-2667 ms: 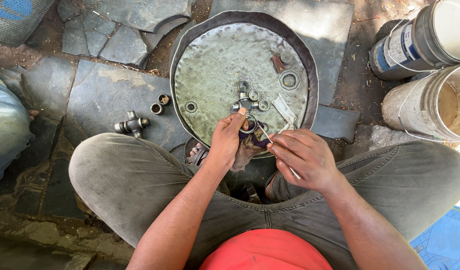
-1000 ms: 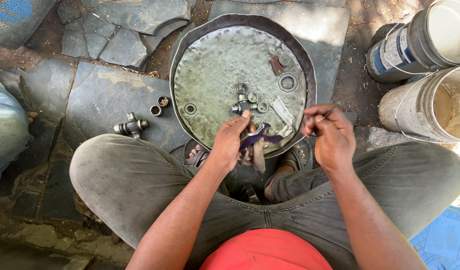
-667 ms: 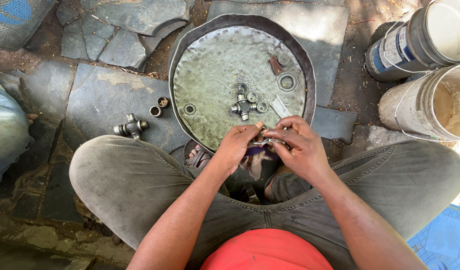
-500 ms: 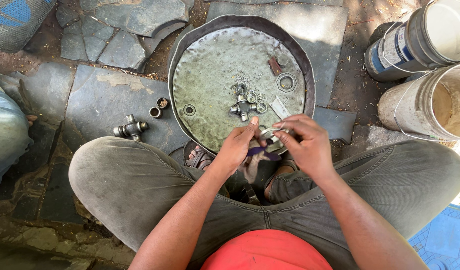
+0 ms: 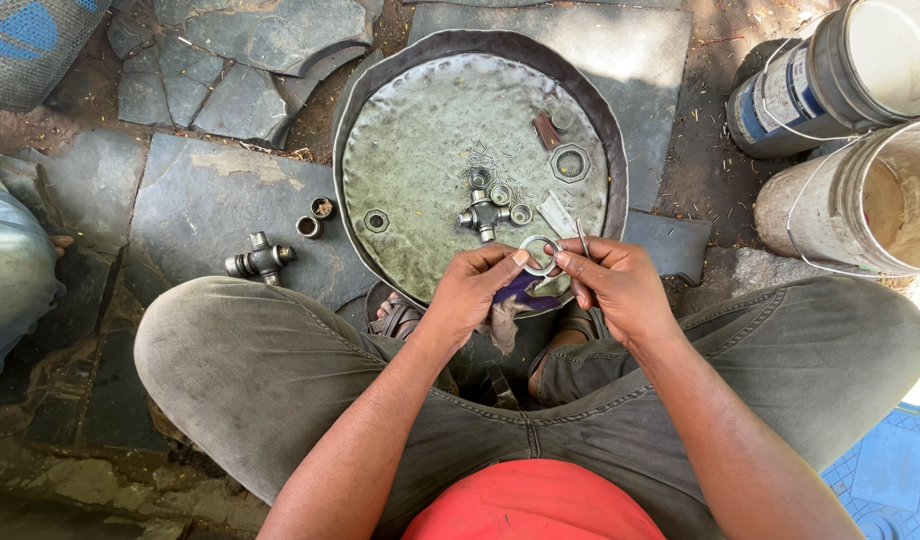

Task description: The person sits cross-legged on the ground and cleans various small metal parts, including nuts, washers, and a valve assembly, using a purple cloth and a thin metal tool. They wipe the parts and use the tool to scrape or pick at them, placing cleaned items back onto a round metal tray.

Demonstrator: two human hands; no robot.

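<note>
Round dented metal tray holds cross-shaped steel joint, bearing cups, nuts. At tray's near rim, left hand & right hand pinch thin metal ring, face up.

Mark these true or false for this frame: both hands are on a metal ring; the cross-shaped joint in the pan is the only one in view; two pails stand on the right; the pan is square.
1. Both hands, left hand and right hand, hold the metal ring. True.
2. Only one cross-shaped joint is in view. False: one lies in the pan, another on the stone slab.
3. Two pails stand on the right. True.
4. The pan is square. False: it is round.
</note>
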